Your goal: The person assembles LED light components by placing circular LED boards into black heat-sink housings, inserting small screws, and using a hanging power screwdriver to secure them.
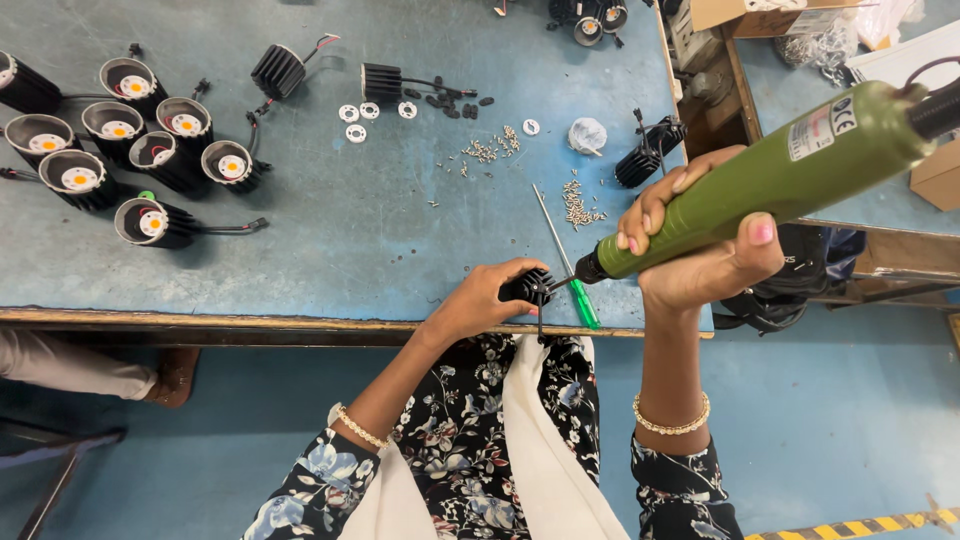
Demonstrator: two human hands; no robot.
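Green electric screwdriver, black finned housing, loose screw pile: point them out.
green electric screwdriver (760, 190): head view, mid barrel.
black finned housing (527, 285): head view, finned side.
loose screw pile (578, 203): head view, centre of heap.

My left hand (480, 300) hides most of the black finned housing (527, 286); the driver's cable (935, 75) runs off the right edge.

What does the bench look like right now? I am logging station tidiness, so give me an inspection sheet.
Surface: blue worktable, worn, scuffed.
Job's things: black finned housing in left hand; green electric screwdriver in right hand, tip at housing.
Clutter: cluster of lamp units, white rings, loose screws, green-handled screwdriver.
Grippers: both hands closed on their items.
Cables: lamp leads; cord at tool's top.
Surroundings: cardboard box, blue floor, another person's leg at left.
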